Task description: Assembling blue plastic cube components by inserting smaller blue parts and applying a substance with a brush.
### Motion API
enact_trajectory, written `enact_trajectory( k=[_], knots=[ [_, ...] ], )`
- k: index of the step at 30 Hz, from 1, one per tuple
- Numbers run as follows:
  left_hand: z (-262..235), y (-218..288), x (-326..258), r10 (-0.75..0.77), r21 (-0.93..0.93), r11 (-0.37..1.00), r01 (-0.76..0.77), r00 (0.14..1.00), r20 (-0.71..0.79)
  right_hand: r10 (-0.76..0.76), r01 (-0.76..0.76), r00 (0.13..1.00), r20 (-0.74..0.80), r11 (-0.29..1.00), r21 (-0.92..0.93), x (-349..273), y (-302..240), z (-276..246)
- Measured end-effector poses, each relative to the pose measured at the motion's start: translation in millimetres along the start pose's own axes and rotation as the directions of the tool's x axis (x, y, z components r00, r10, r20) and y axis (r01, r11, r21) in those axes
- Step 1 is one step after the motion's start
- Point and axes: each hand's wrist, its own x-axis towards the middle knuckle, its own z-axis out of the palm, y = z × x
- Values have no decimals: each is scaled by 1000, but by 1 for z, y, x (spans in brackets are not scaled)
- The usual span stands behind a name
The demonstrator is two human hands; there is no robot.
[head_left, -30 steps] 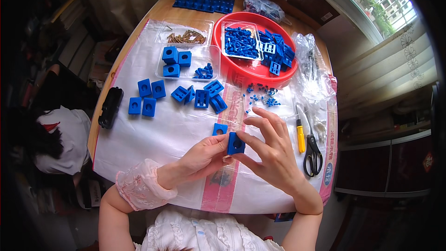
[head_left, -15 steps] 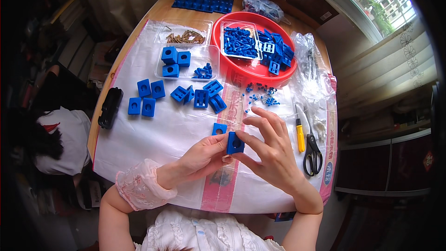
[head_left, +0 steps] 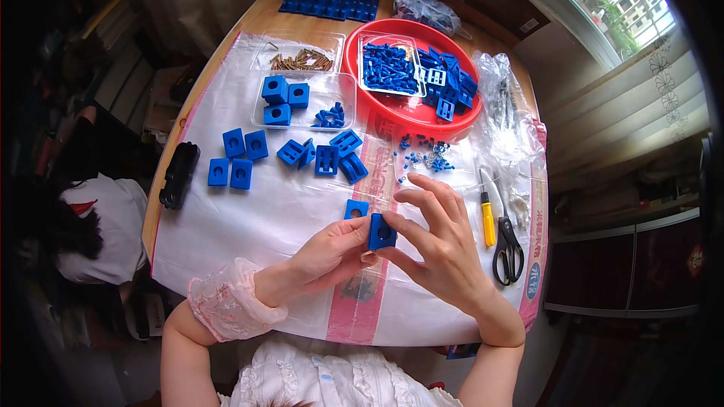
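Observation:
Between my two hands is a blue plastic block with a round hole (head_left: 383,232), held up over the sheet-covered table. My left hand (head_left: 332,255) pinches its left side between thumb and fingers. With thumb and index finger, my right hand (head_left: 437,237) grips the right side, while its other fingers arch above. Just behind the held block lies another blue piece with a hole (head_left: 356,209), partly hidden. Farther off lie slotted blue pieces (head_left: 326,160). Left of those, several blue blocks with holes (head_left: 241,174) rest on the sheet.
A red basin (head_left: 388,114) holds blue parts. Clear trays (head_left: 343,79) hold brass-coloured pins, blocks and small blue pieces. Tiny parts (head_left: 430,158) lie beyond my right hand. At right are a yellow-handled screwdriver (head_left: 488,226), black scissors (head_left: 509,256) and plastic bags (head_left: 501,98); a black case (head_left: 179,175) sits left.

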Motion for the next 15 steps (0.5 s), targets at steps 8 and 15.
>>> enact_trajectory(
  k=[8,15],
  knots=[
    [-1,0,0,-6,3,1000,6,1000,5,0,0,1000,-3,1000,3,-1,1,1],
    [1,1,0,-7,3,1000,7,1000,-3,0,0,1000,-2,1000,3,-1,1,2]
  ],
)
